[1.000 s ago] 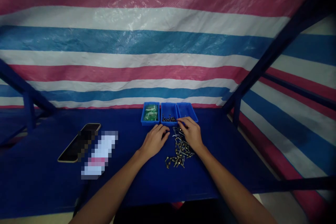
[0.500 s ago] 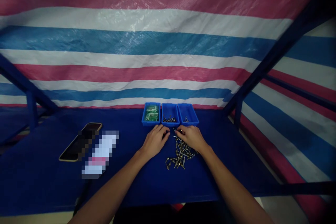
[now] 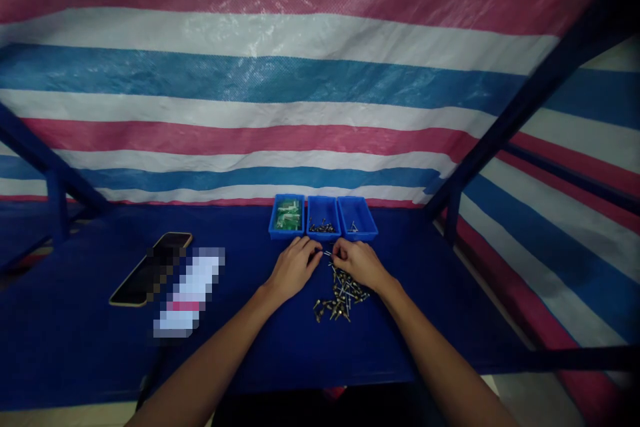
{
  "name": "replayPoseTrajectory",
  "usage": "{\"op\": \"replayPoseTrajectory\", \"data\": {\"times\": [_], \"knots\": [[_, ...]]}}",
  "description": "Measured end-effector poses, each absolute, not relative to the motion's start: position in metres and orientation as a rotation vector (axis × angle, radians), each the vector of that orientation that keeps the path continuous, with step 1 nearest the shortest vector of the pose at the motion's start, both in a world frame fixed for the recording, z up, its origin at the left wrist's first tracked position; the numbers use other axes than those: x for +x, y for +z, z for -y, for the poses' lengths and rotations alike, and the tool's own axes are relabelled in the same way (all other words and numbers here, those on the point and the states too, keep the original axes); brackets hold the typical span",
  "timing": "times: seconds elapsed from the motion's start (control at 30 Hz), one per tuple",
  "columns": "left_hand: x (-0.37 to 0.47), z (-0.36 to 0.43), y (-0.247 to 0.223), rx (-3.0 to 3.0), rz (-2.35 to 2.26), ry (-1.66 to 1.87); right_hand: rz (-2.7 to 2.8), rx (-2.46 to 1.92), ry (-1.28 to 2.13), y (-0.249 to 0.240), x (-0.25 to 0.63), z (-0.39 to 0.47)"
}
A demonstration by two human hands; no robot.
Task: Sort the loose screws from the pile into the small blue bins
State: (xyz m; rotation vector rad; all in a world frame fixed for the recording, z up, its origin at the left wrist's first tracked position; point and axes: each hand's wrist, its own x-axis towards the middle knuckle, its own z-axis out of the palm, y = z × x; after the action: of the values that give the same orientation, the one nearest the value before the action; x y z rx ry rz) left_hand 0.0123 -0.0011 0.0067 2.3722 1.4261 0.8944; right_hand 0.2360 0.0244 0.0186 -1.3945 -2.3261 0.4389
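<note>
My left hand (image 3: 296,267) rests on the blue table with its fingers curled, near the middle bin; what its fingertips hold, if anything, is too small to tell. Just right of it, my right hand (image 3: 361,264) pinches a thin metal pin (image 3: 327,253) that points toward the left hand. Below and beside the right hand lies a loose pile of small brass and silver metal parts (image 3: 345,293). Behind the hands stand three blue bins: the left bin (image 3: 287,236) holds green pieces, the middle bin (image 3: 323,237) several small metal parts, the right bin (image 3: 361,236) a few silver pins.
A dark phone (image 3: 145,273) with a light edge lies on the left of the table (image 3: 90,347). Beside it is a pale, pixelated object (image 3: 193,290). Blue frame bars (image 3: 500,127) slant up at both sides, before a striped sheet (image 3: 280,80).
My right hand has shifted slightly left, toward my left hand, and a thin pin now shows at its fingertips. My left hand has hardly moved.
</note>
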Motion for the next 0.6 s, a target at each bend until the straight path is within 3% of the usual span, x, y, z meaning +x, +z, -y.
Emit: {"op": "replayPoseTrajectory", "data": {"times": [0.6], "knots": [[0.011,0.001,0.007,2.383,-1.415,0.893,2.064,-1.157,0.519,0.03,0.233,-0.017]]}}
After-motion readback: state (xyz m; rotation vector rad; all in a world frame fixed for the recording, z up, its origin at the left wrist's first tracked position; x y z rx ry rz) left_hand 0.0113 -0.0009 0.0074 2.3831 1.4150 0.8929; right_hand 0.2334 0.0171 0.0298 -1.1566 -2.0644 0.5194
